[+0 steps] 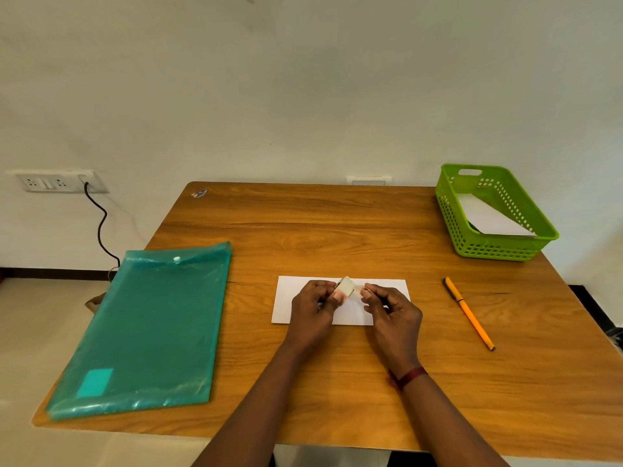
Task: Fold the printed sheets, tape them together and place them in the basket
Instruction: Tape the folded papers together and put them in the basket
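Observation:
A folded white sheet (293, 298) lies flat on the wooden table (337, 224), partly under both hands. My left hand (312, 310) grips a small roll of clear tape (344, 286) just above the sheet. My right hand (392, 313) pinches the loose end of the tape strip (360, 292), stretched a short way to the right of the roll. A green plastic basket (451, 217) stands at the table's far right corner with folded white paper (488, 217) inside it.
A teal plastic document folder (148, 325) lies along the table's left side. An orange pen (469, 313) lies to the right of the sheet. A wall socket (60, 182) with a black cable (101, 227) is on the left.

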A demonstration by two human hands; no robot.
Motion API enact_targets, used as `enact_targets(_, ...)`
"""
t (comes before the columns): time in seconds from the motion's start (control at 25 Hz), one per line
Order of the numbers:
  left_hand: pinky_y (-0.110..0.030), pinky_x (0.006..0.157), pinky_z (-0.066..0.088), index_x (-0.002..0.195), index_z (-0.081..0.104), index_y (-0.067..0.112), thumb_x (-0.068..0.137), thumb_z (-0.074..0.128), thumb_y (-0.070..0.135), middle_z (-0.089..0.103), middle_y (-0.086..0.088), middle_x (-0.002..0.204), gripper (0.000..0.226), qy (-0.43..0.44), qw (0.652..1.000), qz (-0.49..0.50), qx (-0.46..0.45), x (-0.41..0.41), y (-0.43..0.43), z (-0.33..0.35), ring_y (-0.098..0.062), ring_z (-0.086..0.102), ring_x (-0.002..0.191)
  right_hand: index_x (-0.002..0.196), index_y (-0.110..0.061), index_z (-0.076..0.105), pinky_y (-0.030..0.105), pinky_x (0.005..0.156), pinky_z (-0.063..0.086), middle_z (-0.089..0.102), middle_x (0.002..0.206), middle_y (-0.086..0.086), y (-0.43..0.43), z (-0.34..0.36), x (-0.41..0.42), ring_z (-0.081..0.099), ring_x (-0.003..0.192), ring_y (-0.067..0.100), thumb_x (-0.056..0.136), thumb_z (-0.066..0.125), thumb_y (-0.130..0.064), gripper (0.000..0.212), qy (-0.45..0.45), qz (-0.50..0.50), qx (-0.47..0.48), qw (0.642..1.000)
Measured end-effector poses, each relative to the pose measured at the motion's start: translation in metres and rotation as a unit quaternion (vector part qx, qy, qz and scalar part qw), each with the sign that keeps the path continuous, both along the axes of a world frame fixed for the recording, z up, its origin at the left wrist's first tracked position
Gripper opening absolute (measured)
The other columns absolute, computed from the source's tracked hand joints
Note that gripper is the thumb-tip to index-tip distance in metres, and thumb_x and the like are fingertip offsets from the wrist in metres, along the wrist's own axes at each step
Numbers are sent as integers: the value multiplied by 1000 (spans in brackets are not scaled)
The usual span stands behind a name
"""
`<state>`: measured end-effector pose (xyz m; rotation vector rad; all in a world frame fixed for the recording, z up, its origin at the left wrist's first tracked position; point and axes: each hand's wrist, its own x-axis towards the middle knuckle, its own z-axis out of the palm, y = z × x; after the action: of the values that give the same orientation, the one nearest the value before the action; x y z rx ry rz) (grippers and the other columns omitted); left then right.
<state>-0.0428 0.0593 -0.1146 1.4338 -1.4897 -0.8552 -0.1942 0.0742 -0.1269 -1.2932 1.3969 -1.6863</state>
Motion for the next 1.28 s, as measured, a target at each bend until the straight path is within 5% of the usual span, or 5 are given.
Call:
enact_targets(0.2,-8,74,44,113,71,15,94,65,19,64,3,118,21,5,1000,19,-1,4,-6,3,-4,57,101,107,-21,73,31,69,60,74,88,-6,-1,2,-1,71,82,16,85,74,-13,24,-32,-12,36,999)
enact_targets(0.36,-3,74,38,110,72,8,92,66,15,61,2,114,20,-36,996,64,-40,26,-22,14,-10,58,101,91,-26,71,33,68,60,74,86,-4,-1,4,0,72,78,18,79,79,-16,18,-59,-15,47,997)
enact_targets(0.8,-34,91,50,131,59,10,98,56,14,43,-10,139,33,-377,923,74,-18,116,-78,17,-27,50,119,89,-21,73,33,70,61,74,85,-8,-1,2,1,71,78,14,82,76,-12,12,-4,8,47,999)
enact_targets(0.96,-37,93,48,129,62,11,97,57,15,45,-11,132,32,-416,908,43,-28,124,-86,11,-28,44,120,88,-26,72,27,68,60,73,87,-12,1,5,3,70,79,10,78,73,-28,10,13,10,36,999)
enact_targets(1.28,-38,97,45,127,65,14,93,65,21,52,-10,130,34,-436,898,41,-34,126,-93,13,-26,45,121,90,-26,72,27,69,60,73,88,-13,-1,1,2,70,82,11,82,74,-15,14,15,10,42,999)
